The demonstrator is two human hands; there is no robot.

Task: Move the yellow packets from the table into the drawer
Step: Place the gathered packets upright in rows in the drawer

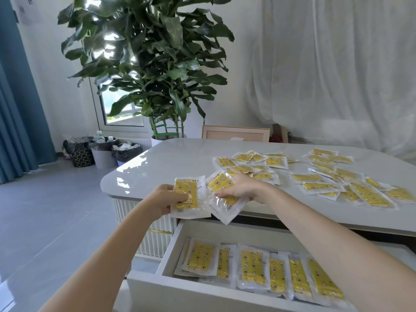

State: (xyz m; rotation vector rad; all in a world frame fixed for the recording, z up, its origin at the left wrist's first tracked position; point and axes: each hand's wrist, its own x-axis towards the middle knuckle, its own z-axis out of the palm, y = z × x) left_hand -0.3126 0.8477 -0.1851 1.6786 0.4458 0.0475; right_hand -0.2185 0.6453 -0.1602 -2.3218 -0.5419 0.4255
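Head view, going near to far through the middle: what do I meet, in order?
Drawer holding stored packets → left hand and right hand, each gripping a packet → loose packets on the table → wooden frame → white curtain.

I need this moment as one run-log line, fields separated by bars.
left hand: grips yellow plastic-wrapped packet | right hand: grips second yellow packet | open white drawer: stored packets inside | glossy grey table: many loose packets

table top (180, 154): glossy, smooth, pale grey, mirrors light | packets (371, 197): clear crinkled shiny plastic over yellow print | drawer (180, 291): matt white, smooth | floor (56, 210): grey tiles, soft sheen | curtain (13, 109), left edge: teal cloth | drape (337, 64), upper right: thin white cloth
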